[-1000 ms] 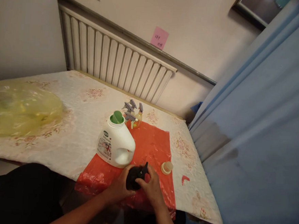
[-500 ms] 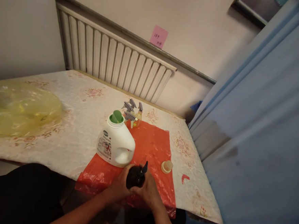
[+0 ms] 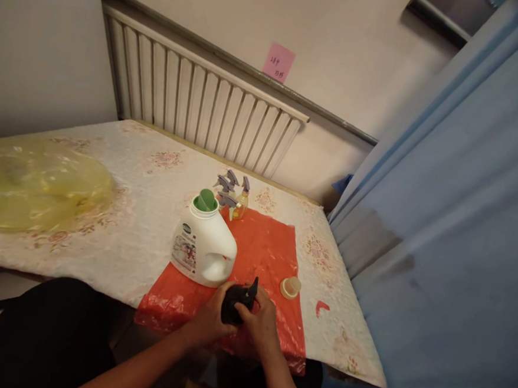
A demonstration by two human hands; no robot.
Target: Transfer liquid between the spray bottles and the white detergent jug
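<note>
The black bottle (image 3: 231,305) is between both hands, in front of the jug (image 3: 209,244) and to its right. The left hand (image 3: 210,320) hugs its side; the right hand (image 3: 262,324) grips its top.

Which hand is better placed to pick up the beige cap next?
The right hand, probably: it is nearer the beige cap, whereas the left hand grips the black bottle on its other side. Both hands are on the bottle, so the right would have to let go first.
</note>
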